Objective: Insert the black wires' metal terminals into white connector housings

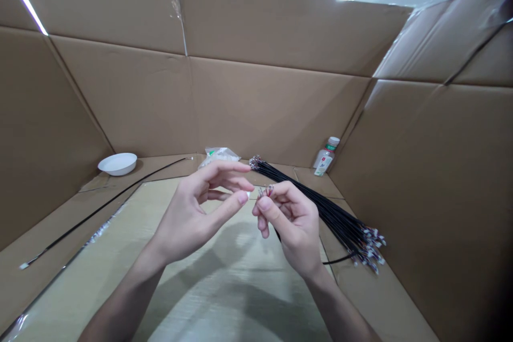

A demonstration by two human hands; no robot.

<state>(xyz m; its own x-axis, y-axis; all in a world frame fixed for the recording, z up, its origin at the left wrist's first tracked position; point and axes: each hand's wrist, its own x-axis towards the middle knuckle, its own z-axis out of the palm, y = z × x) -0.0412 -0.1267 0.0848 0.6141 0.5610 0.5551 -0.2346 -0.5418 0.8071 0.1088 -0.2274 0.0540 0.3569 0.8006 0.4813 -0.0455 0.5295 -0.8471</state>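
My right hand [290, 219] pinches the end of a black cable, where thin red and pale wires [266, 191] fan out above the thumb and fingertip. Part of that cable shows below the hand and again at its right. Facing it on the left, my left hand [200, 208] has its fingers spread apart over the board. A small white piece [248, 194] shows by the left thumb tip; whether it is gripped there is hard to see, but the thumb and fingers are not pressed together.
A bundle of black cables [320, 200] lies at the right. One cable [108, 203] stretches along the left. At the back are a white bowl [118, 164], a plastic bag [220, 155] and a bottle [326, 156]. Cardboard walls [276, 107] surround the pale board [116, 256].
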